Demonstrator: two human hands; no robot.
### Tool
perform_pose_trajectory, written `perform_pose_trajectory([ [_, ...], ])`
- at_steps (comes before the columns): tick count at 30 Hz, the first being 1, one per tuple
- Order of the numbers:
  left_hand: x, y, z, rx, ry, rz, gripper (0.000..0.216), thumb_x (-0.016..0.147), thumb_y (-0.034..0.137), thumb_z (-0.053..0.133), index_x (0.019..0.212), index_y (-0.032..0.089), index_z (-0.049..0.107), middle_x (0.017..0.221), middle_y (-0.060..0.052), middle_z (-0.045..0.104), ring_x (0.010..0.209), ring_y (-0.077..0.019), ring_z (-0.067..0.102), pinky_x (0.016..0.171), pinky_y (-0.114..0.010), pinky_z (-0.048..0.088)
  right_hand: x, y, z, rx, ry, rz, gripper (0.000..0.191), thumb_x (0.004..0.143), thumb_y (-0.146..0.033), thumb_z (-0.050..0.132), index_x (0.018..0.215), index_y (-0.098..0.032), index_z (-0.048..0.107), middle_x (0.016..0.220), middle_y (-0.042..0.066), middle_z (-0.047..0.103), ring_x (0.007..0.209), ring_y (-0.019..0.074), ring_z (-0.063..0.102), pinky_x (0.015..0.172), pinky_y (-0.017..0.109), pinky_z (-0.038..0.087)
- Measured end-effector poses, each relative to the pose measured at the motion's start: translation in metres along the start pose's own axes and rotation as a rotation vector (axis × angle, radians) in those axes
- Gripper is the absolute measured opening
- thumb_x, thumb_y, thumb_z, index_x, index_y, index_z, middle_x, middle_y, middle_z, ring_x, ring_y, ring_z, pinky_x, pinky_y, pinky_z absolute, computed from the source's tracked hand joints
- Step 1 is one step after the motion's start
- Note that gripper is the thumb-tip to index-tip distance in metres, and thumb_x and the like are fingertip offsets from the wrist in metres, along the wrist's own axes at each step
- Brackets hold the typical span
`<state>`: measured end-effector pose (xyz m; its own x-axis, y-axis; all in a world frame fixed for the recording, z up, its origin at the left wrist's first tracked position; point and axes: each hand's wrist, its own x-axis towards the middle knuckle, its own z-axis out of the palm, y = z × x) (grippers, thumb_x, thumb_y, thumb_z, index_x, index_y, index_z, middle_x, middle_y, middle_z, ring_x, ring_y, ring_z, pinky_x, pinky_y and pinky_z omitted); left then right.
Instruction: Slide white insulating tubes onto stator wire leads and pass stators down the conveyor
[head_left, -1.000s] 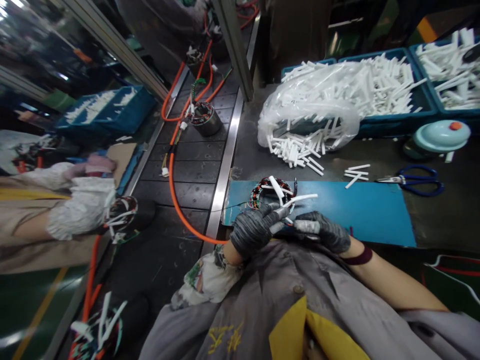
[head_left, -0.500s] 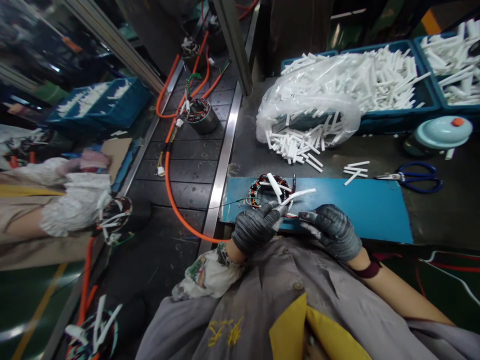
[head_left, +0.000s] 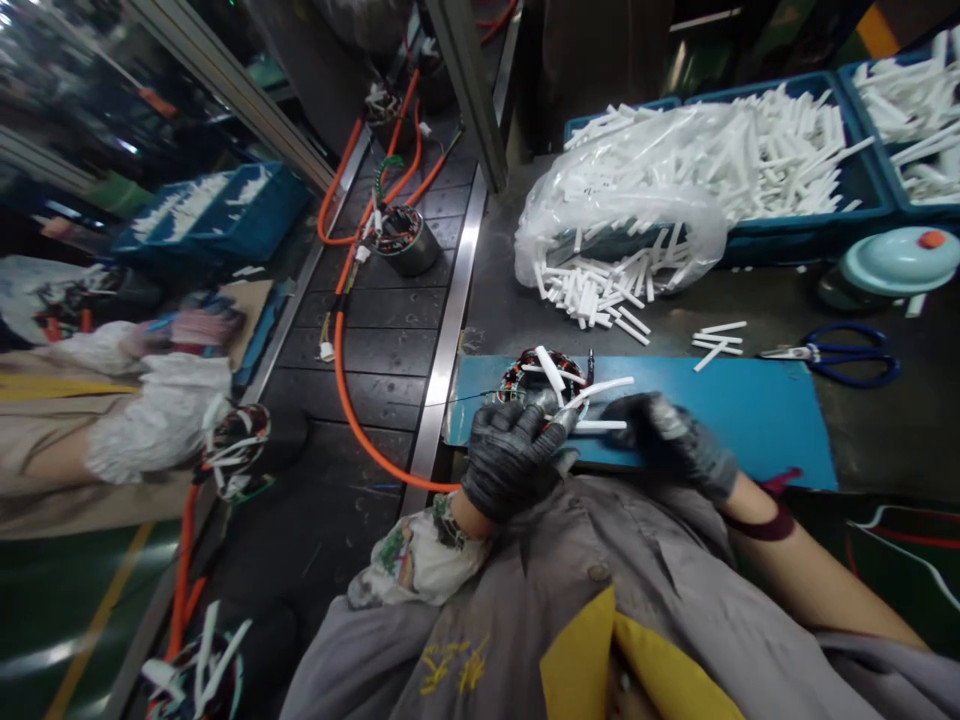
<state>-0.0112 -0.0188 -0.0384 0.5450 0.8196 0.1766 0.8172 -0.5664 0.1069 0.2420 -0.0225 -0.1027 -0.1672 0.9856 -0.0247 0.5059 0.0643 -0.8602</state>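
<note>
Closest to us, the person's gloved left hand is clenched on the near rim of the stator, which sits at the near-left end of the blue mat on the worktop. The right hand is blurry, but it looks to be pinching one white sleeve just right of the stator, with the tip aimed at the left fingers.

My worry is that those thick gloves make a thin sleeve easy to fumble. The stator's also close to the mat's edge, so a hard tug could nudge it toward the conveyor on the left, where the orange cable runs.

Further back there's a spill of loose sleeves from a plastic bag, and scissors to the right.
</note>
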Motion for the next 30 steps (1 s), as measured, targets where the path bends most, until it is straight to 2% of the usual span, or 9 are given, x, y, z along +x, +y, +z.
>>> perform_pose_trajectory([
  [3, 0.008, -0.005, -0.001, -0.131, 0.094, -0.081, 0.049, 0.081, 0.053, 0.070, 0.118, 0.021, 0.067, 0.112, -0.009, 0.073, 0.106, -0.0265, 0.066, 0.114, -0.052, 0.038, -0.009, 0.030, -0.039, -0.108, 0.122, 0.062, 0.043, 0.100, -0.050, 0.036, 0.112, -0.024, 0.069, 0.102, 0.011, 0.076, 0.090, 0.0287, 0.073, 0.080, 0.043, 0.059],
  [6, 0.018, -0.006, 0.006, -0.126, 0.007, -0.079, 0.056, 0.078, 0.051, 0.074, 0.120, 0.015, 0.065, 0.114, -0.011, 0.072, 0.112, -0.0291, 0.065, 0.122, -0.056, 0.028, -0.021, 0.051, -0.057, -0.336, 0.236, 0.034, 0.039, 0.096, -0.054, 0.045, 0.104, -0.025, 0.071, 0.104, 0.012, 0.076, 0.096, 0.0315, 0.072, 0.085, 0.047, 0.056],
  [10, 0.022, 0.008, 0.014, 0.038, -0.191, -0.050, 0.036, 0.089, 0.024, 0.064, 0.121, 0.008, 0.066, 0.121, -0.018, 0.070, 0.119, -0.0323, 0.064, 0.115, -0.051, 0.041, -0.032, 0.062, -0.049, -0.524, 0.309, -0.100, 0.039, 0.098, -0.047, 0.043, 0.102, -0.022, 0.073, 0.096, 0.013, 0.076, 0.090, 0.0311, 0.071, 0.084, 0.047, 0.055],
  [14, 0.003, 0.031, 0.017, 0.012, -0.190, 0.107, 0.036, 0.091, 0.002, 0.045, 0.118, 0.004, 0.069, 0.114, -0.022, 0.072, 0.112, -0.0306, 0.069, 0.111, -0.046, 0.049, -0.032, 0.061, -0.039, -0.635, 0.316, -0.120, 0.041, 0.099, -0.044, 0.043, 0.102, -0.018, 0.074, 0.093, 0.015, 0.076, 0.085, 0.0318, 0.069, 0.082, 0.047, 0.053],
  [17, -0.011, 0.047, 0.020, 0.020, -0.169, 0.194, 0.043, 0.089, -0.003, 0.042, 0.124, 0.004, 0.067, 0.125, -0.022, 0.068, 0.123, -0.0290, 0.064, 0.114, -0.040, 0.049, -0.030, 0.060, -0.039, -0.640, 0.300, -0.099, 0.039, 0.099, -0.043, 0.044, 0.104, -0.018, 0.074, 0.095, 0.016, 0.075, 0.087, 0.0316, 0.068, 0.083, 0.046, 0.051],
  [20, -0.017, 0.056, 0.025, 0.185, -0.158, 0.247, 0.051, 0.089, -0.008, 0.036, 0.129, 0.006, 0.064, 0.128, -0.017, 0.068, 0.123, -0.0230, 0.065, 0.112, -0.032, 0.051, -0.030, 0.059, -0.040, -0.649, 0.306, -0.094, 0.041, 0.099, -0.044, 0.043, 0.103, -0.018, 0.074, 0.094, 0.016, 0.075, 0.086, 0.0316, 0.067, 0.083, 0.046, 0.050],
  [24, -0.011, 0.050, 0.031, 0.205, -0.242, 0.314, 0.050, 0.091, -0.003, 0.034, 0.129, 0.009, 0.064, 0.130, -0.014, 0.068, 0.126, -0.0228, 0.062, 0.112, -0.036, 0.051, -0.031, 0.061, -0.039, -0.679, 0.309, -0.097, 0.042, 0.099, -0.044, 0.042, 0.102, -0.019, 0.074, 0.092, 0.016, 0.075, 0.083, 0.0305, 0.066, 0.080, 0.044, 0.049],
  [26, -0.005, 0.039, 0.029, 0.097, -0.261, 0.257, 0.043, 0.094, 0.005, 0.039, 0.127, 0.012, 0.066, 0.125, -0.014, 0.070, 0.122, -0.0250, 0.064, 0.111, -0.042, 0.050, -0.031, 0.064, -0.038, -0.690, 0.335, -0.123, 0.041, 0.100, -0.044, 0.042, 0.102, -0.019, 0.074, 0.091, 0.014, 0.075, 0.081, 0.0291, 0.066, 0.078, 0.042, 0.049],
  [30, 0.015, 0.007, 0.008, -0.168, -0.196, -0.079, 0.037, 0.087, 0.028, 0.065, 0.123, 0.018, 0.069, 0.125, -0.013, 0.070, 0.122, -0.0320, 0.061, 0.111, -0.051, 0.046, -0.030, 0.074, -0.037, -0.692, 0.383, -0.229, 0.039, 0.100, -0.042, 0.045, 0.100, -0.015, 0.074, 0.088, 0.013, 0.076, 0.079, 0.0264, 0.067, 0.077, 0.039, 0.050],
])
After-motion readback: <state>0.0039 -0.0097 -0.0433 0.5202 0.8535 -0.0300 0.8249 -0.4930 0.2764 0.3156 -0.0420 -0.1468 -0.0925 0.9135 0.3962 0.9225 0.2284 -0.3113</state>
